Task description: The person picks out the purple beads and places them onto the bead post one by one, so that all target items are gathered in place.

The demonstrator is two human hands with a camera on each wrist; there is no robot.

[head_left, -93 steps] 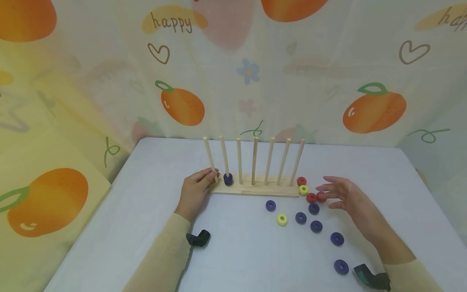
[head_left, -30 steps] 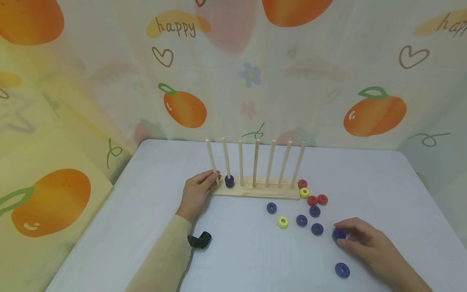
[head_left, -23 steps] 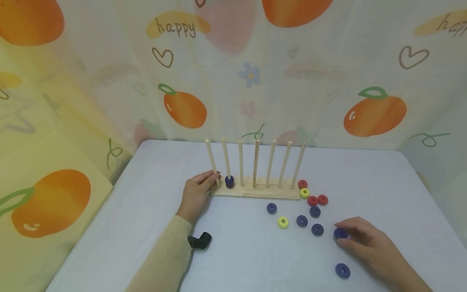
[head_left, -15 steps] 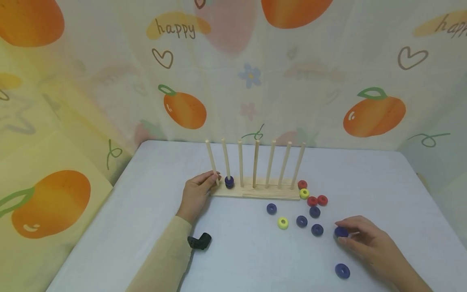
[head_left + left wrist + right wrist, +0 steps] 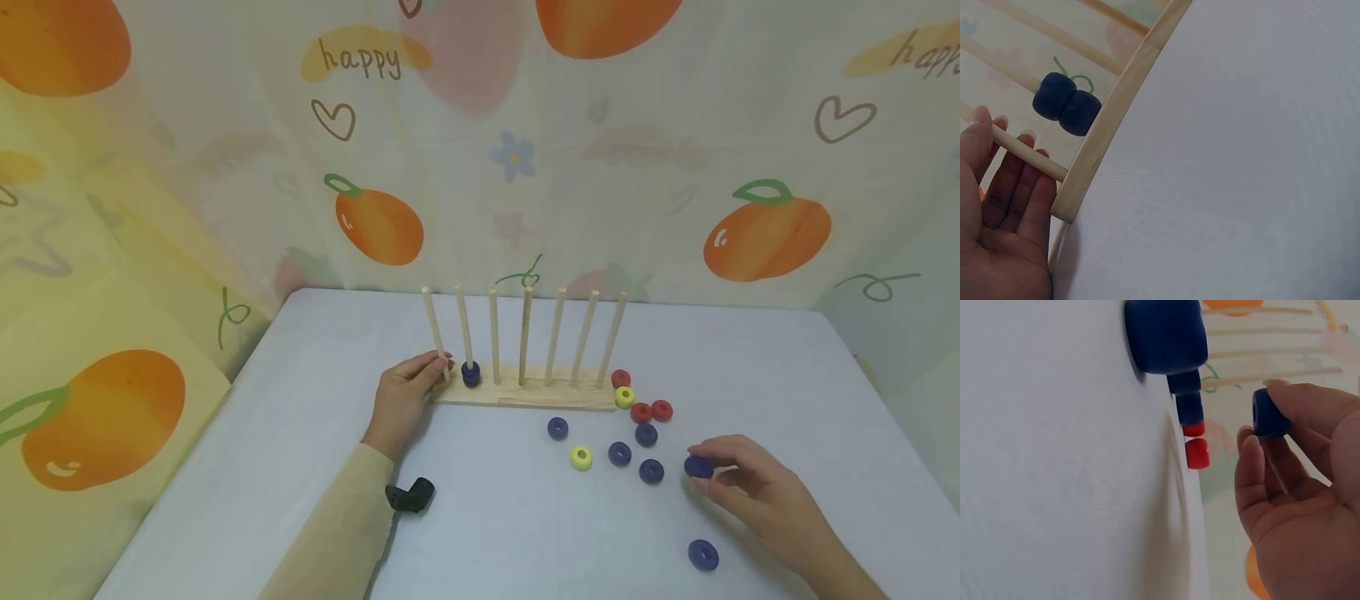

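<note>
Nearest the camera: a lone blue ring (image 5: 702, 554) flat on the table (image 5: 525, 533), just left of the right forearm. A small black clip (image 5: 409, 494) lies beside the left sleeve (image 5: 337, 533).

Right hand (image 5: 757, 492) pinches a blue ring (image 5: 699, 467) between thumb and fingertips; narrow grip, ring lifted just clear of the table. The right wrist view confirms it: ring (image 5: 1269, 412) held at the fingertips (image 5: 1285, 394), off the surface, other fingers loosely curled under.

Next out, loose rings on the table: three blue (image 5: 619, 453), one yellow (image 5: 581, 457), then two red (image 5: 651, 411) side by side, another yellow (image 5: 624, 397) and a red (image 5: 620, 378) just off the right end of the base.

Left hand (image 5: 405, 396) at the left end of the wooden base (image 5: 525, 393), fingers and thumb closed round the bottom of the first peg (image 5: 433, 333). The left wrist view shows the peg (image 5: 1029, 153) lying across the fingers (image 5: 1016, 187).

Rack has seven upright pegs. The second peg (image 5: 463, 329) carries two blue rings stacked (image 5: 470, 372) at its foot, seen also in the left wrist view (image 5: 1066, 109). Other pegs bare.

Behind: a cloth backdrop (image 5: 525, 167) printed with oranges.
</note>
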